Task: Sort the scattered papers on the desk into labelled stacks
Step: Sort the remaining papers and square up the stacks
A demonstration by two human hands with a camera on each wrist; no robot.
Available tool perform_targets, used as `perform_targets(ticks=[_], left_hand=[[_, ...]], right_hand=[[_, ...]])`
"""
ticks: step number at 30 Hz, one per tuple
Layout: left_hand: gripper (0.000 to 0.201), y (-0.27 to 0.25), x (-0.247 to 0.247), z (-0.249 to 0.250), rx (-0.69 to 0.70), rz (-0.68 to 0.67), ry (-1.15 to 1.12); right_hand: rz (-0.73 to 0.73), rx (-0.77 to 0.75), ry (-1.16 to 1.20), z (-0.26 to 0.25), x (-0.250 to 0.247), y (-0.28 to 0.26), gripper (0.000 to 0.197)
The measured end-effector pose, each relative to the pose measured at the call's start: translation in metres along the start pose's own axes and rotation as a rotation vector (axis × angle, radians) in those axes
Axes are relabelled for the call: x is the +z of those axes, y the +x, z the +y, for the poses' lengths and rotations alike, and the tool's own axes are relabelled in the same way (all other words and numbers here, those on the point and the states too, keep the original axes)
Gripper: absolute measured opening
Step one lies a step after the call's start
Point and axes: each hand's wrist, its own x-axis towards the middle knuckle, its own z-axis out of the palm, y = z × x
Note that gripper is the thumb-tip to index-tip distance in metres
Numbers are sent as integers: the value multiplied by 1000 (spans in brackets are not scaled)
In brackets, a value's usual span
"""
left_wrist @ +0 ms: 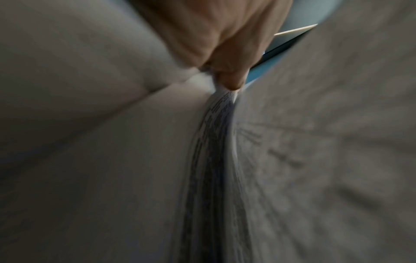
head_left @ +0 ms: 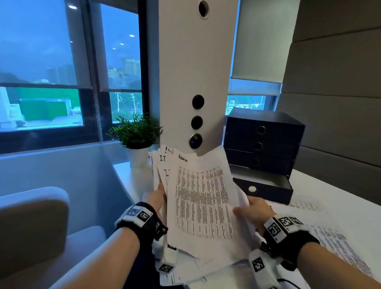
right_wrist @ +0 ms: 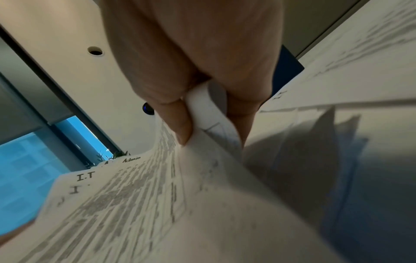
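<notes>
room: an office corner at dusk, a white desk running under a white pillar, the landmark here; a potted plant stands just left of the pillar's foot and a dark drawer unit just right of it, its bottom drawer pulled out.
papers: a fanned bundle of printed sheets is held up off the desk in front of the pillar's base; loose papers lie on the desk to the pillar's right.
left hand: thumb and fingers pinch the bundle's left edge.
right hand: fingers curl around the right edge, which rolls over.
orientation: long axis runs from the person up toward the pillar; handwritten headers "admin" and "i.t" sit at the pillar end, print facing the person.
doing it well: probably read each header before peeling a sheet, keep the left pinch firm so the fan does not slip, and lay same-header sheets square.
</notes>
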Motion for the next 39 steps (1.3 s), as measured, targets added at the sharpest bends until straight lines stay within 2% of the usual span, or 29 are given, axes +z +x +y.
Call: perform_targets(ticks=[2,3,4,6,8,10,12,13,14,15,16,18,19,23,26,28,31,35,39], left_hand=[[92,-53,12,18,-47,-116,5],[92,-82,18,29,-61,-144,50],[93,-89,20,32,-57,-141,64],[93,-89,24,32,-2,-120,97],[91,-88,31,37,39,-173,24],[89,-74,35,40,21,-158,15],[97,-73,38,40,-17,-97,87],[90,-77,41,39,-3,-52,190],[65,-82,41,36,57,15,326],[31,-92,43,37,115,110,387],[10,-93,42,34,179,175,471],[13,-104,38,32,267,241,564],[17,-106,35,33,297,227,599],[23,-128,23,49,367,274,202],[35,-143,22,72,425,245,99],[36,-146,23,82,452,238,69],[27,-146,37,87,475,227,73],[27,-136,66,87,446,228,78],[28,-118,94,88,432,226,86]], right_hand=[[-40,29,-25,2,4,0,29],[-69,35,-46,2,5,-1,30],[-95,38,-76,1,5,-3,30],[-113,40,-128,-1,0,-7,29],[-102,47,-136,0,-6,-9,28],[-87,55,-147,0,-11,-11,29],[-83,63,-151,2,-13,-14,31],[-94,62,-159,3,-13,-16,31],[-109,55,-177,4,-11,-17,32],[-120,46,-198,5,-10,-20,32],[-124,33,-215,6,-10,-22,32],[-114,2,-232,9,-12,-25,28],[-93,-18,-247,11,-16,-26,26],[25,-35,-390,23,-42,-27,28],[117,27,-636,35,-71,-35,42],[164,91,-701,52,-92,-33,53],[215,191,-745,81,-123,-28,86],[258,353,-751,91,-153,-44,101],[265,408,-734,105,-173,-23,121]])
